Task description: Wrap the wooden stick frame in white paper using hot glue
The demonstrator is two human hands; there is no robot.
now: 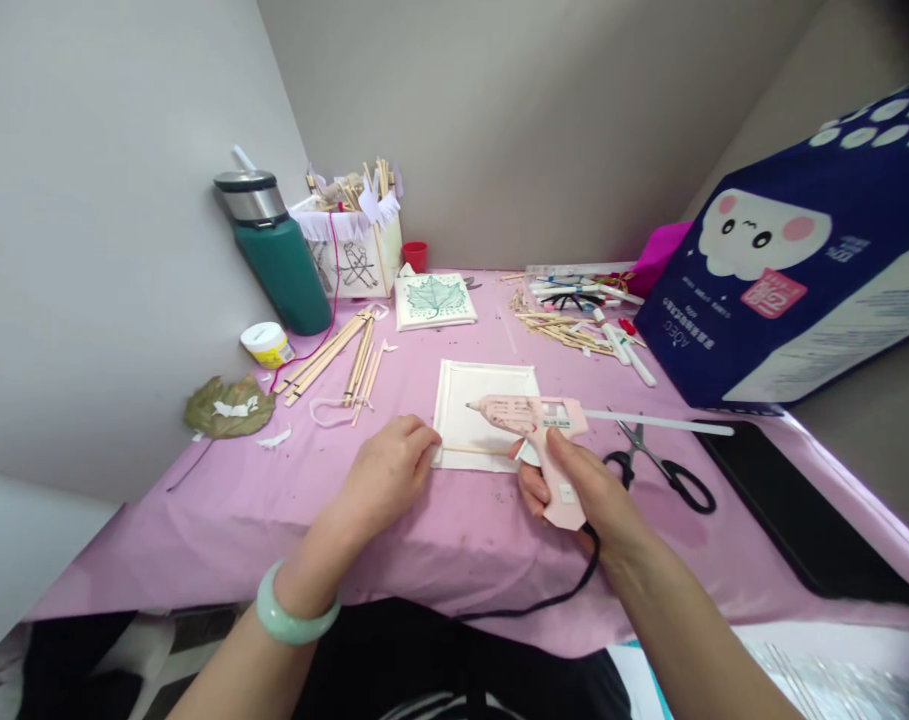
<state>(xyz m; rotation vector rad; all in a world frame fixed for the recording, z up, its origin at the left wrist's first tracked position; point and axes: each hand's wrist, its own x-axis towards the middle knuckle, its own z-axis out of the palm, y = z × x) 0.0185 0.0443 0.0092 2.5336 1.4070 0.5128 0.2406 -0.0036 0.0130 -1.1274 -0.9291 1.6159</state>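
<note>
My right hand (574, 480) is wrapped round the handle of a pale pink glue gun (540, 412). Its nozzle points left above a white square canvas panel (491, 395) with raised edges, and a long white glue stick (656, 422) juts from its back. A thin wooden stick (473, 449) lies along the near side of the panel, its right part hidden behind the glue gun and hand. With its fingers bent together, my left hand (390, 465) grips the panel's near left corner, by the stick's end.
Scissors (660, 465) and a black flat slab (799, 510) lie right, below a big blue package (784, 250). Bundled sticks (326, 360), a dry leaf (229, 408), a white tub (268, 345) and a green bottle (285, 265) stand left. A leaf-printed panel (435, 300) is behind.
</note>
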